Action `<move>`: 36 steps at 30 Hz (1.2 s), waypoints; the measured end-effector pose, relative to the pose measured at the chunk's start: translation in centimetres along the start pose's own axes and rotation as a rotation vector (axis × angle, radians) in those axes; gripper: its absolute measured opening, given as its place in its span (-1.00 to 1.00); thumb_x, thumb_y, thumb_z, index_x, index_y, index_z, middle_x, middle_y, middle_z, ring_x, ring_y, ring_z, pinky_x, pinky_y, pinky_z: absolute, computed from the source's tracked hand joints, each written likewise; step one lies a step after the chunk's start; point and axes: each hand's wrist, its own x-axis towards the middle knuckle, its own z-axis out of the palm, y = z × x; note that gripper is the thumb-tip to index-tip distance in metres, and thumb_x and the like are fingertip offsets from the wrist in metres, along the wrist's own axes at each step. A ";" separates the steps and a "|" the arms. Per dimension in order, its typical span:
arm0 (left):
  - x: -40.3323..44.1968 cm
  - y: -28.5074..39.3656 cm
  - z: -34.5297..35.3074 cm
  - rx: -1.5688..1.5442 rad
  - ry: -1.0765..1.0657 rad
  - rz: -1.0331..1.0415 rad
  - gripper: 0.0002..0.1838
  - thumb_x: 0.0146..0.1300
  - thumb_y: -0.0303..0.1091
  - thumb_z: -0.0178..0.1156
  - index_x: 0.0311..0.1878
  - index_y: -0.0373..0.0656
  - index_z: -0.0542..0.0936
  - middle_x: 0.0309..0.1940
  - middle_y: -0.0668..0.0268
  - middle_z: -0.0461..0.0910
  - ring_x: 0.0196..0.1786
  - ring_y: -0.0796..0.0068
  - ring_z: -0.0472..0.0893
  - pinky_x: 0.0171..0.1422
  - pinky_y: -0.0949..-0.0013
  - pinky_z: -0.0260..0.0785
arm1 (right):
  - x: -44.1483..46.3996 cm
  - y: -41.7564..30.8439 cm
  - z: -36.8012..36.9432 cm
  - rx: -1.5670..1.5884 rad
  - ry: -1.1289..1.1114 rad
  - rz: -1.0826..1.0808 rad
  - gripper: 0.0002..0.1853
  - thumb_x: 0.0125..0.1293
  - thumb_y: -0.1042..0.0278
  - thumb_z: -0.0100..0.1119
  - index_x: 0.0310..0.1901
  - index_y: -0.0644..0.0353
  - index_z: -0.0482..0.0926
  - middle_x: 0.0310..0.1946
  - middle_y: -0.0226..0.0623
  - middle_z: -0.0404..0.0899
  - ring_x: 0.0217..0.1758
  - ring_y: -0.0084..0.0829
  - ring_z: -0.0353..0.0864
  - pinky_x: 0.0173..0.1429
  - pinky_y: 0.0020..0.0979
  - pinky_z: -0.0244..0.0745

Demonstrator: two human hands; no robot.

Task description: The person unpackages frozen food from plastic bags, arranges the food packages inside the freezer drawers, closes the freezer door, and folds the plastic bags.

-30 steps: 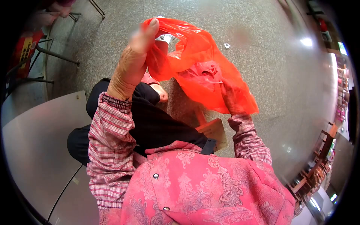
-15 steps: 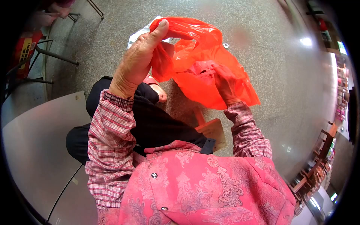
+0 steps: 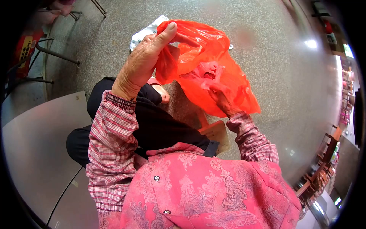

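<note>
An orange-red plastic bag (image 3: 236, 82) spreads above the floor, its mouth turned toward me. My left hand (image 3: 152, 51) is closed on the bag's upper left rim, thumb raised and outermost. Inside the bag lies a crumpled pink plastic bundle (image 3: 207, 70) with a dark red gap at its middle. My right hand (image 3: 223, 101) reaches into the bag from below, and its bent fingertips are pinched at the bundle's lower edge. Translucent red film tints and partly covers those fingers. What the bundle wraps cannot be made out.
Behind my left hand a white printed packet (image 3: 146, 32) shows on the speckled floor (image 3: 282, 80). A wooden stool (image 3: 217, 135) is by my knee. Grey panels (image 3: 45, 133) stand at left, near metal chair legs (image 3: 57, 57) and a red box (image 3: 28, 51).
My right hand has shifted down and left, so its fingers show lower beneath the pink bundle. My left hand has moved slightly right, still gripping the bag. The bundle shows more fully.
</note>
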 end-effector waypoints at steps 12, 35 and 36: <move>-0.4 -0.3 -0.4 0.056 -0.038 0.023 -0.44 0.38 0.13 -0.12 0.00 -0.24 0.53 -0.70 0.43 0.42 -0.64 0.76 0.31 -0.52 0.65 0.10 | 2.0 2.7 -1.0 -0.431 0.014 0.030 -0.70 0.20 0.33 0.15 -0.02 0.15 0.55 -0.17 -0.09 0.61 -0.10 -0.11 0.59 0.00 -0.21 0.48; -0.8 0.2 -0.2 0.092 -0.054 0.030 -0.49 0.35 0.12 -0.04 -0.14 -0.22 0.54 -0.61 0.50 0.45 -0.53 0.80 0.37 -0.41 0.67 0.19 | 1.7 -1.4 -1.0 0.695 -0.207 0.861 -0.79 0.26 0.17 0.16 -0.30 0.14 0.62 -0.50 -0.54 0.53 -0.46 -0.72 0.45 -0.38 -0.66 0.31; -0.9 0.4 -0.2 0.096 -0.074 0.020 -0.51 0.34 0.11 -0.03 -0.17 -0.20 0.54 -0.60 0.52 0.45 -0.52 0.81 0.37 -0.40 0.68 0.19 | 1.8 -1.6 -1.2 0.695 -0.207 0.859 -0.79 0.26 0.17 0.16 -0.30 0.14 0.62 -0.50 -0.54 0.53 -0.46 -0.72 0.45 -0.38 -0.66 0.31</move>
